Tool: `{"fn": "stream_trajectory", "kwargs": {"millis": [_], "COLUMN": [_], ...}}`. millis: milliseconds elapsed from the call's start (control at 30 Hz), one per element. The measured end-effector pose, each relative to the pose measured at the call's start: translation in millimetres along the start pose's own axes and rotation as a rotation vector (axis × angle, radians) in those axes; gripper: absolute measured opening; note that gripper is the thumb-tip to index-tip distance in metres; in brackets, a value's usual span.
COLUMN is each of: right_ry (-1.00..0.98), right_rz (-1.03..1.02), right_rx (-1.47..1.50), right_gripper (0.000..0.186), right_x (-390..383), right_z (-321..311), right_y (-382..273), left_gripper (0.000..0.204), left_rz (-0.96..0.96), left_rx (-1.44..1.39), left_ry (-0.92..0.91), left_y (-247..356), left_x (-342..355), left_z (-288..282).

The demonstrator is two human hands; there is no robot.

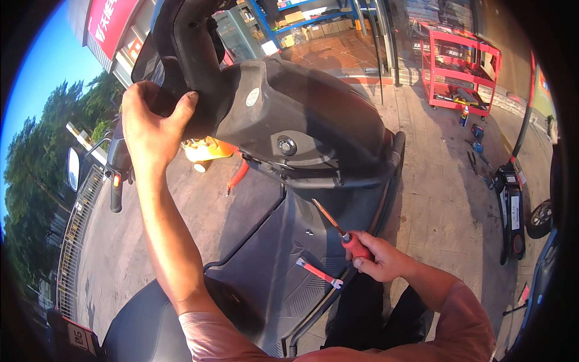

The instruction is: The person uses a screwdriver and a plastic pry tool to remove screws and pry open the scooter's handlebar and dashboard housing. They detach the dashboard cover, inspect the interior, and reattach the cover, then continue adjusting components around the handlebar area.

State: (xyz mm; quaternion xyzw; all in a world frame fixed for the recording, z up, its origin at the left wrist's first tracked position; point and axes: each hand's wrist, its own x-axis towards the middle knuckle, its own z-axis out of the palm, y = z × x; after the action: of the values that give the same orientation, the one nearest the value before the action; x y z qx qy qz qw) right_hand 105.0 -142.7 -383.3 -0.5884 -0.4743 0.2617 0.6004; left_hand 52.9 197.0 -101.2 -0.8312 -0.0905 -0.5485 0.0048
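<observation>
A black scooter's front body panel [301, 114], with a round key lock [286, 145], fills the upper middle. My left hand [151, 123] grips the dark plastic cover [202, 66] around the steering column, thumb on the near side, some fingertips hidden behind it. In my right hand [383, 259] is a red-handled screwdriver [356, 246], its shaft slanting up and left above the footboard [289, 265]. A red pry tool [319, 273] with metal ends lies on that footboard. A small metal piece, perhaps a screw [309, 232], sits nearby.
The scooter seat [163, 326] is at lower left, and a handlebar grip [116, 193] and mirror [73, 168] are farther left. Beyond stands a yellow machine [208, 149] with a red coiled hose [238, 178]. A red tool cart [461, 72] and a floor jack [511, 211] stand at right.
</observation>
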Motion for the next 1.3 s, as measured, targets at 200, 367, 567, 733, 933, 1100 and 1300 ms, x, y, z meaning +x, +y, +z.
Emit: {"fn": "stream_trajectory", "kwargs": {"millis": [200, 367, 567, 733, 933, 1100, 1300], "right_ry": [0.111, 0.181, 0.103, 0.065, 0.006, 0.069, 0.178], "right_rz": [-0.068, -0.195, -0.141, -0.091, -0.101, -0.178, -0.356], "right_rx": [-0.083, -0.011, 0.158, 0.215, 0.256, 0.161, -0.029], "right_gripper": [0.055, 0.049, 0.047, 0.044, 0.038, 0.038, 0.037], "right_x": [13, 35, 68, 111, 149, 145, 150], "right_z": [-6, -5, 2, 8, 11, 2, -9], "right_y": [-34, -57, -91, -101, -104, -114, -138], "left_gripper": [0.059, 0.078, 0.099, 0.113, 0.117, 0.113, 0.094], "left_rz": [0.089, 0.153, 0.25, 0.35, 0.286, 0.296, 0.291], "left_rx": [0.036, -0.3, -0.237, -0.156, -0.214, -0.308, -0.516], "left_ry": [-0.058, -0.206, -0.397, -0.364, -0.385, -0.411, -0.302], "left_y": [3, -9, -16, 0, 0, -7, -4], "left_x": [3, 49, 78, 69, 66, 66, 73], "left_z": [-14, -23, -13, -7, -9, -7, 0]}}
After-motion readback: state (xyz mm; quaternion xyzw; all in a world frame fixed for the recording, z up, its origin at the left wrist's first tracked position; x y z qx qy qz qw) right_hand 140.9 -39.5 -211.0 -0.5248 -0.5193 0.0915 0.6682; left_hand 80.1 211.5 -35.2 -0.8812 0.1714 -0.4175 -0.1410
